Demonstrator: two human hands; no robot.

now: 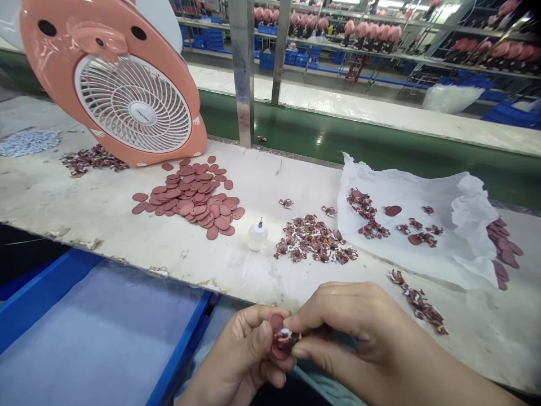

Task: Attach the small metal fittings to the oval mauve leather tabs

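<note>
Pinching the maroon oval disc in our left hand, we grip the small figurine against it with our right hand, judging both light and stiff, best held by rim and body.

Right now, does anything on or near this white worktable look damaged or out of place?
Yes. One tiny brown piece lies alone on the glossy green surface beyond the white worktable, apart from the brown figurine pile. The near edge looks chipped and ragged.
</note>
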